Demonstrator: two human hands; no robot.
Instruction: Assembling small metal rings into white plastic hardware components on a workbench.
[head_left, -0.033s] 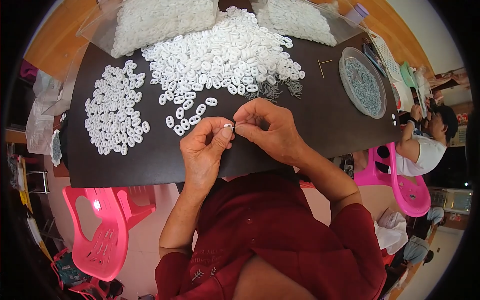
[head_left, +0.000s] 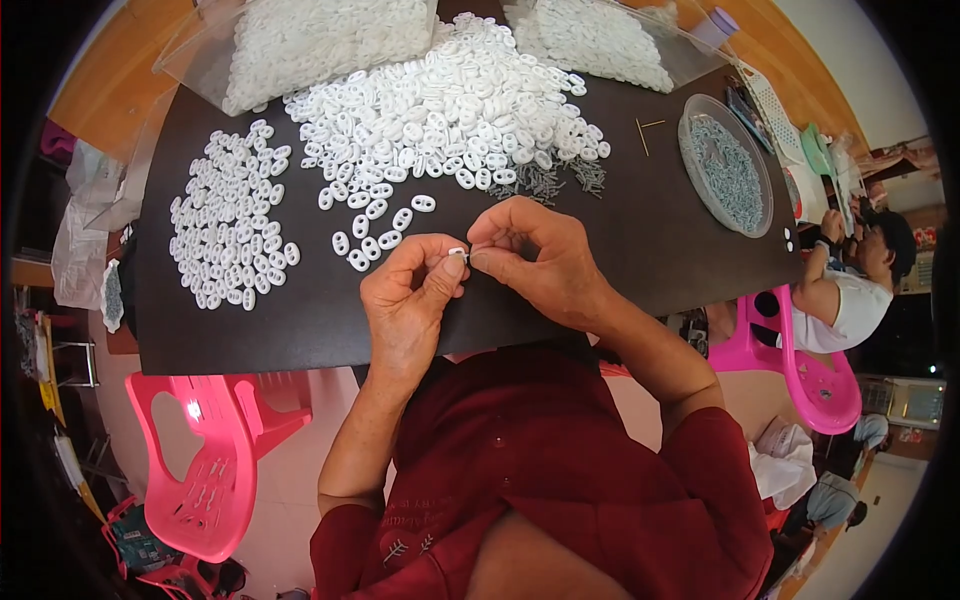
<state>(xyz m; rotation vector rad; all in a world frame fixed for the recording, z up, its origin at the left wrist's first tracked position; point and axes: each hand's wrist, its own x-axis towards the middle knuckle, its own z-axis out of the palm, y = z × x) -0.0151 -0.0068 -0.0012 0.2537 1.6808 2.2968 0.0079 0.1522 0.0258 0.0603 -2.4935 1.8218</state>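
Looking down from the person's head, we see both bare hands meeting over the near edge of a dark brown board [head_left: 300,320] that serves as the work surface. The left hand [head_left: 410,300] has its thumb and forefinger pinched on a small white oval plastic piece [head_left: 458,253], the other fingers curled into the palm. The right hand [head_left: 545,255] has its fingertips pressed together right against that same piece from the other side; we cannot tell whether it holds anything of its own. The piece sits between the two hands, just above the board's near edge.

Beyond the hands, toward the far side of the board, lies a big heap of white oval pieces [head_left: 450,110], with a few loose ones trailing down close to the left hand. To the left of that heap is a flatter spread of the same white pieces [head_left: 230,220]. Just past the right hand, at the heap's near edge, lies a scatter of small grey metal screws [head_left: 545,182]. Farther right on the board stands a round clear dish [head_left: 725,165] filled with more grey metal parts. Two clear plastic bags of white pieces [head_left: 300,40] rest at the board's far edge.

A pink plastic chair [head_left: 200,470] stands below the board on the left. Another person in a white shirt [head_left: 850,290] sits off the board's right end.
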